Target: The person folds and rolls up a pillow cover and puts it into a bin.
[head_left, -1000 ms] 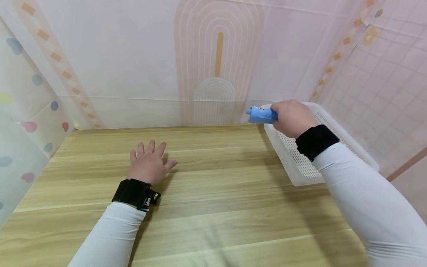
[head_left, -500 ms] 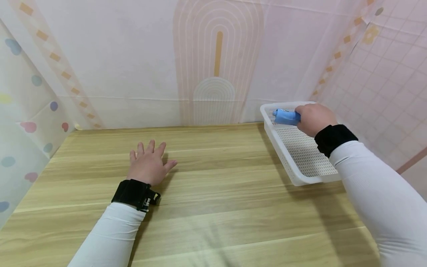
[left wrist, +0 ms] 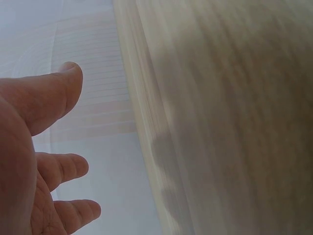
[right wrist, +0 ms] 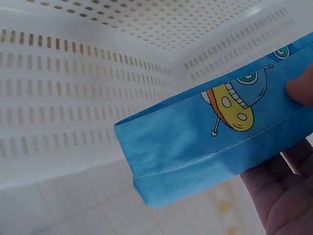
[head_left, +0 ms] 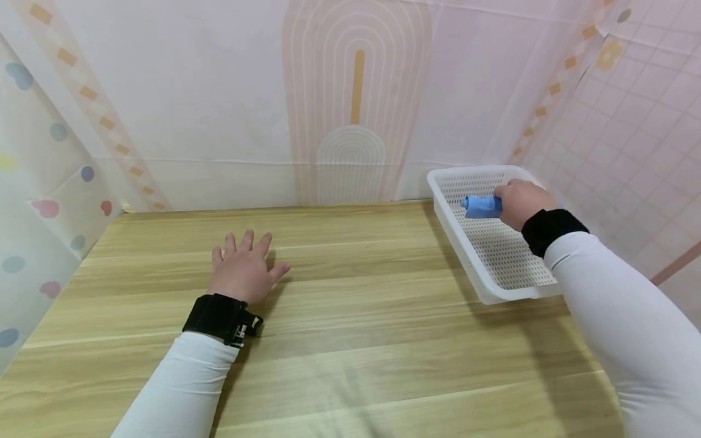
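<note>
A folded blue cloth [head_left: 483,207] hangs over the far part of a white perforated plastic basket [head_left: 459,252], at the right in the head view. My right hand [head_left: 524,204] pinches one end of it. The right wrist view shows the cloth [right wrist: 181,147] close up, with a stitched seam and a cartoon spaceship print; the thumb [right wrist: 301,90] presses on its face and the other fingers lie behind. The far end points left, inside the basket's outline. My left hand [head_left: 241,274] is spread, palm down, low over the wooden table, and touches no object.
The wooden table [head_left: 350,340] ends at a patterned sheet [head_left: 235,109] along the back. Another sheet with coloured spots [head_left: 55,182] borders the left, and a tile-patterned one [head_left: 635,164] stands right behind the basket.
My right hand has carried the cloth rightward from beyond the basket's left rim, then lowered it slightly into the basket's outline. The left hand has stayed in place.
</note>
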Demonstrator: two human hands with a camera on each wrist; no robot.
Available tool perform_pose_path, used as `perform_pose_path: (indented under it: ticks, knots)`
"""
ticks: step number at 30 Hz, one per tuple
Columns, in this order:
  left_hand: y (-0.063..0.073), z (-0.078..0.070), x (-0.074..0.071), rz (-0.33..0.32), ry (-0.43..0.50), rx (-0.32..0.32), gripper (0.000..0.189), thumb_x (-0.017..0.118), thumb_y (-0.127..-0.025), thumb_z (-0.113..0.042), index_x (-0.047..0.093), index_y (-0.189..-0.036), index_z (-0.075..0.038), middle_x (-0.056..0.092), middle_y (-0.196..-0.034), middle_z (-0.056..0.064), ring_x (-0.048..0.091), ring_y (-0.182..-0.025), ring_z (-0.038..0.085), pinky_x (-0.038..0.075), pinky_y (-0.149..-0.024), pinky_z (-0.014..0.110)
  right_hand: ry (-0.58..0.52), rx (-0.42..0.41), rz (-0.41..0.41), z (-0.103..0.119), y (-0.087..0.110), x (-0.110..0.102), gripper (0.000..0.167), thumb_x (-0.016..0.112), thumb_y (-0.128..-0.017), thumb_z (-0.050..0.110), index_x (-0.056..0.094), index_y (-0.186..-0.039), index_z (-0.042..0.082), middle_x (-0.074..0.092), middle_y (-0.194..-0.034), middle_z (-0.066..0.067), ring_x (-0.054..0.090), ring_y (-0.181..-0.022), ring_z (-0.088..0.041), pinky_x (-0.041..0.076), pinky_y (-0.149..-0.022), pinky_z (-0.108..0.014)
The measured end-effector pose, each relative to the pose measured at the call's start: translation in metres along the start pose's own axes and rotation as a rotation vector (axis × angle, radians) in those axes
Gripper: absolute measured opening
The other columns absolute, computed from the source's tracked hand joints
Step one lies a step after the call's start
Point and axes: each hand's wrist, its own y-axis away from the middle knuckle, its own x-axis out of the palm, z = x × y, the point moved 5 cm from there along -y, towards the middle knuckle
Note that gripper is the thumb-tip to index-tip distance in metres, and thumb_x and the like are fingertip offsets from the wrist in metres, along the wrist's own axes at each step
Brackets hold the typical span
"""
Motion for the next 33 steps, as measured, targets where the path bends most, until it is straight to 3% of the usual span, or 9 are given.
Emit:
perform_pose_path:
  ticks: [10, 24, 33]
  knots:
    - [-0.001, 0.0, 0.001, 0.005, 0.011, 0.002, 0.086, 0.051, -0.105, -0.062, 0.023, -0.168, -0.01, 0.008, -0.172, 0.032, -0.003, -0.155, 0.063, -0.001, -0.12, 0.079, 0.05, -0.044, 0.028, 0.001, 0.003, 0.014, 0.009, 0.066, -0.092, -0.003, 0.071, -0.098, 0.002, 0.071, -0.094, -0.017, 0.065, -0.083, -0.033, 0.056, -0.081, -0.054]
    - [-0.001, 0.002, 0.0, -0.001, 0.006, -0.001, 0.086, 0.051, -0.105, -0.061, 0.023, -0.168, -0.01, 0.009, -0.172, 0.032, -0.001, -0.154, 0.064, 0.0, -0.12, 0.08, 0.107, -0.067, 0.092, 0.0, 0.0, 0.036, 0.008, 0.065, -0.093, -0.003, 0.069, -0.094, 0.004, 0.07, -0.09, -0.014, 0.063, -0.08, -0.029, 0.056, -0.078, -0.052]
    - [0.001, 0.004, 0.0, 0.006, 0.014, -0.003, 0.086, 0.051, -0.105, -0.061, 0.022, -0.168, -0.011, 0.006, -0.172, 0.032, -0.002, -0.154, 0.064, -0.001, -0.119, 0.081, 0.124, -0.067, 0.128, 0.004, 0.001, 0.044, 0.013, 0.06, -0.098, -0.003, 0.071, -0.102, 0.003, 0.065, -0.091, -0.014, 0.061, -0.081, -0.028, 0.056, -0.078, -0.05]
